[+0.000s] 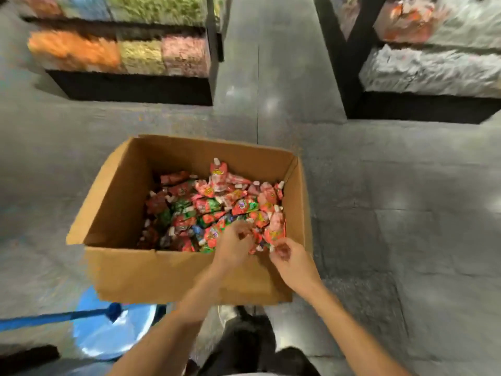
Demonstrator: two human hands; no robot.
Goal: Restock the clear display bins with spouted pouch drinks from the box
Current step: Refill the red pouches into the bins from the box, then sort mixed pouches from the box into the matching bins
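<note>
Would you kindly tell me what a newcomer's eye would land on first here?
The open cardboard box sits at centre on the grey floor, heaped with red and green spouted pouches. The left hand and right hand reach into its near right corner; their grip is too blurred to judge. Clear display bins of orange, green and pink goods stand at far left.

No legible text; logos on pouches (pixel 219 175) in box (pixel 151 272) too blurred to read.
</note>
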